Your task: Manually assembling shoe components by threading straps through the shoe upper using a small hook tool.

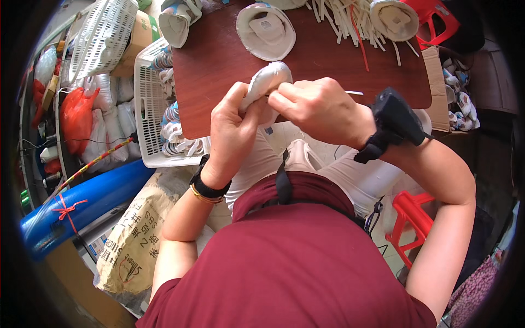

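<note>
A white padded fabric piece with a curved, rolled rim is held up over the near edge of the reddish-brown table. My left hand is closed around its left side, thumb toward me. At its right edge, the fingers of my right hand are pinched together on the fabric; their tips are partly hidden. Just beyond lies a similar cup-shaped white fabric piece with a small label inside. Others rest at the far left and far right of the table.
Narrow white strips, one red, hang together at the table's back. A white plastic basket of fabric pieces stands left, near a blue roll. Right are an open carton of pieces and a red stool.
</note>
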Demonstrator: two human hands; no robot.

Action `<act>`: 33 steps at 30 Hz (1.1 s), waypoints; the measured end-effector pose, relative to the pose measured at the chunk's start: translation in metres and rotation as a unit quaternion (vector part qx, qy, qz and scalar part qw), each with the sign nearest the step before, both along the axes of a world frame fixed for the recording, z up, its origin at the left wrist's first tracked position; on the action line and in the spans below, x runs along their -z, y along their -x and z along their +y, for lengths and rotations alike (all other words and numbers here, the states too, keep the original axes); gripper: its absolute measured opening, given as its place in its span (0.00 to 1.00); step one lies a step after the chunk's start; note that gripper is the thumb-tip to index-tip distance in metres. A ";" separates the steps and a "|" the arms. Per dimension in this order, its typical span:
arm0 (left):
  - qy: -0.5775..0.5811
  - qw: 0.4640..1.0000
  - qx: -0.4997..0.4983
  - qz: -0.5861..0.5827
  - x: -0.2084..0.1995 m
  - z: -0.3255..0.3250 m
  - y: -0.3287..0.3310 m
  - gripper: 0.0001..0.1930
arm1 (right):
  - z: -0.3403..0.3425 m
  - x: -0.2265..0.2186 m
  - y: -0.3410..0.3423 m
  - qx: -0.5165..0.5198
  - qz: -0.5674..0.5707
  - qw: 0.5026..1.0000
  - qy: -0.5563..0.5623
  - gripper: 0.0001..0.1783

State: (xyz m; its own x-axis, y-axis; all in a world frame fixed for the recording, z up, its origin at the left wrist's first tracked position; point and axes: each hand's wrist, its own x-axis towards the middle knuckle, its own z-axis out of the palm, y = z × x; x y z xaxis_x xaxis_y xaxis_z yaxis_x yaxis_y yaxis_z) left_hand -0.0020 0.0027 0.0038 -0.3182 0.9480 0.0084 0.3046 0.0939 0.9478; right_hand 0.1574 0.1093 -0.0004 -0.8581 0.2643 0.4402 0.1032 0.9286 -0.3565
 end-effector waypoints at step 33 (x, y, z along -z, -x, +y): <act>0.003 1.000 -0.027 -0.006 -0.004 -0.007 0.007 0.02 | -0.007 -0.007 0.013 0.028 -0.036 0.996 0.080 0.06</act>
